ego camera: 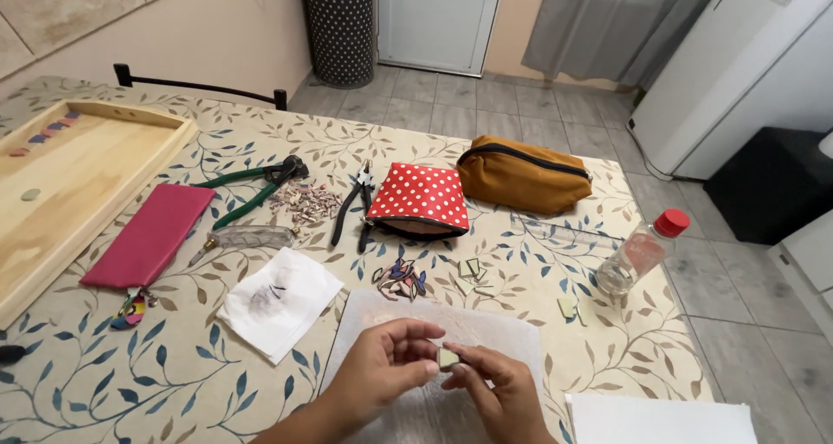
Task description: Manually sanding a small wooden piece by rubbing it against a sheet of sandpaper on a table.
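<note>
While both hands meet at 6 o'clock over a white felt-like mat, the left hand and right hand pinch one small pale green square tile piece between their fingertips. It looks light, stiff and glossy, probably brittle with sharpish edges, so I'd hold it by the flat faces. Loose matching chips lie at 12 o'clock, below a red polka-dot fabric pouch and black-handled nippers.

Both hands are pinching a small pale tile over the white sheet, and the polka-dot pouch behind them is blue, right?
Not quite. The head view shows the polka-dot pouch is red with white dots, not blue. The rest holds: left hand and right hand pinch the small pale tile over the white sheet.
</note>
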